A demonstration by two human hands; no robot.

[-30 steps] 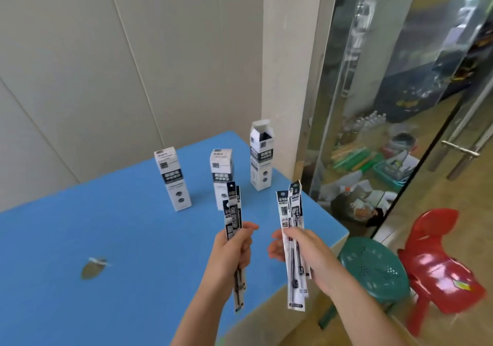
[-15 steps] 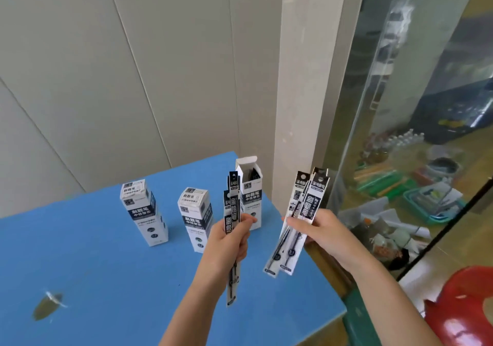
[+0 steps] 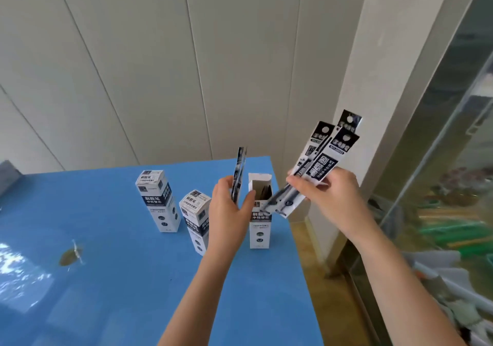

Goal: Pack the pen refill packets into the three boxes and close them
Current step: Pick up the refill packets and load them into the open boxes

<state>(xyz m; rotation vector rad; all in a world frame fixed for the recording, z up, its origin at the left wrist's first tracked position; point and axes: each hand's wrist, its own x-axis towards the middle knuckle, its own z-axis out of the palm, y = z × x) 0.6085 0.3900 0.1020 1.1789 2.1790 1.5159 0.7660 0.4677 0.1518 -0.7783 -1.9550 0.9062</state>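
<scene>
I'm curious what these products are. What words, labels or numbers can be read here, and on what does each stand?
"刷题笔": side of the left box.
"中性替芯": front of the open box.
Print on the middle box: too blurred to read.
Bold characters on the fanned packets in the right hand: tilted and blurred, unreadable.
Print on the edge-on packets in the left hand: unreadable.
Small print low on the boxes: too small.

My left hand (image 3: 229,212) held up on an outstretched forearm, thumb and fingers (image 3: 223,189) pinching a thin packet (image 3: 239,171) edge-on, my right hand (image 3: 329,199) just beside it, gripping a fanned bunch of packets (image 3: 326,156) tilted rightward
</scene>
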